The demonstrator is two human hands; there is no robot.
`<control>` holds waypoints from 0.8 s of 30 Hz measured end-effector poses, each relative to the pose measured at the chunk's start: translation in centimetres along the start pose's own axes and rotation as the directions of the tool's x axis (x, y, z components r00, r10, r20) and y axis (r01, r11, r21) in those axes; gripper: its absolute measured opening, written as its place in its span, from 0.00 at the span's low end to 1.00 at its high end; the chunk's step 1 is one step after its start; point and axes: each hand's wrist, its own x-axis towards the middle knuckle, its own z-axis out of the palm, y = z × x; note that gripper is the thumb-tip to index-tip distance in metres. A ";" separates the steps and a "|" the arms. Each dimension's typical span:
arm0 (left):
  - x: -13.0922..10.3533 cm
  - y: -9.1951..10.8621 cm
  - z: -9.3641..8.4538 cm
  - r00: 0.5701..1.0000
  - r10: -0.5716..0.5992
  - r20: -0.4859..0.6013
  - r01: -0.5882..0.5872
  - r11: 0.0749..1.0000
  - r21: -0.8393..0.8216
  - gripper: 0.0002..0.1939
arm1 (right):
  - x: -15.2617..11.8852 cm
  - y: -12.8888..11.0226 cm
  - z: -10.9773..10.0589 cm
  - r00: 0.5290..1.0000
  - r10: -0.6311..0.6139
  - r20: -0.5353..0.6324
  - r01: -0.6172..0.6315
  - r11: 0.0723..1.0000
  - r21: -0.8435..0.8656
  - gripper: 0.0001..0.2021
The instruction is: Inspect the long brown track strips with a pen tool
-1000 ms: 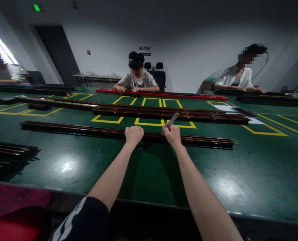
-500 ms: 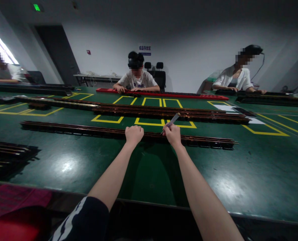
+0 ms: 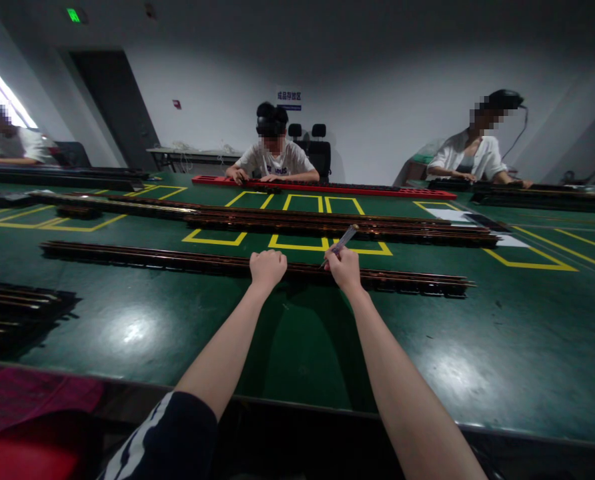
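Inward from the green worktable's (image 3: 167,327) near edge, the left hand (image 3: 268,269) curls at a long dark strip (image 3: 305,270), its fingertips hidden, grip unclear; the right hand (image 3: 345,268) pinches a slanted pen (image 3: 346,238) over it. Beyond, a red rail (image 3: 357,189) lies along the far edge.

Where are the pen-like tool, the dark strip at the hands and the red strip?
Pen-like tool (image 3: 346,239): head view, upper shaft.
Dark strip (image 3: 305,269): head view, middle stretch.
Red strip (image 3: 337,188): head view, near its middle.
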 end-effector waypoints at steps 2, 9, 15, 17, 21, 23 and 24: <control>0.0 0.0 0.0 1.000 -0.001 -0.003 0.001 1.000 -0.001 0.24 | -0.1 -0.1 0.0 1.000 0.000 -0.004 0.000 1.000 -0.006 0.14; 0.1 0.0 0.0 1.000 -0.004 0.014 0.004 1.000 0.006 0.24 | -0.1 -0.3 0.0 1.000 -0.001 0.000 0.001 1.000 -0.029 0.12; 0.2 0.1 0.2 1.000 -0.002 -0.031 0.005 0.997 0.078 0.24 | 0.1 -0.1 0.0 1.000 -0.017 -0.021 0.015 0.997 -0.080 0.11; 0.2 0.1 0.2 1.000 -0.005 -0.023 0.007 0.997 0.076 0.24 | 0.1 -0.1 0.0 1.000 -0.019 -0.018 0.017 0.997 -0.079 0.11; 0.1 0.1 0.1 1.000 -0.003 -0.013 0.003 0.999 0.049 0.24 | 0.0 -0.1 0.0 1.000 -0.017 -0.014 0.016 0.998 -0.056 0.12; 0.1 0.0 0.1 1.000 -0.004 -0.011 0.004 0.999 0.037 0.24 | 0.0 -0.2 0.0 1.000 -0.009 -0.012 0.009 0.999 -0.046 0.12; 0.1 0.0 0.1 1.000 -0.003 -0.008 0.004 1.000 0.029 0.24 | 0.0 -0.2 0.0 1.000 -0.006 -0.011 0.005 0.999 -0.043 0.12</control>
